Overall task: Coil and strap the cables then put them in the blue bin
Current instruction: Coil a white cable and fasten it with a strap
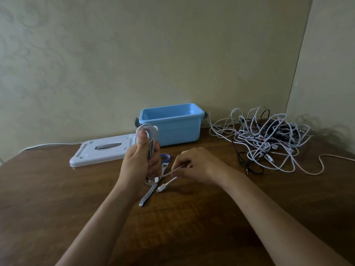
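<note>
My left hand [141, 160] grips a coil of white cable [148, 134], held upright above the table in front of the blue bin [172, 127]. My right hand [199, 165] pinches the loose end of that same cable [172, 172], just right of the coil. The cable's white plug [161, 188] lies on the table below. A grey strap [148, 194] lies flat beneath my left hand, and a purple strap [165, 157] sits behind it. The bin stands open against the wall.
A tangled pile of white and black cables [269, 139] lies at the back right of the wooden table [57, 189]. The bin's white lid [103, 148] lies flat left of the bin. Walls close the back and right.
</note>
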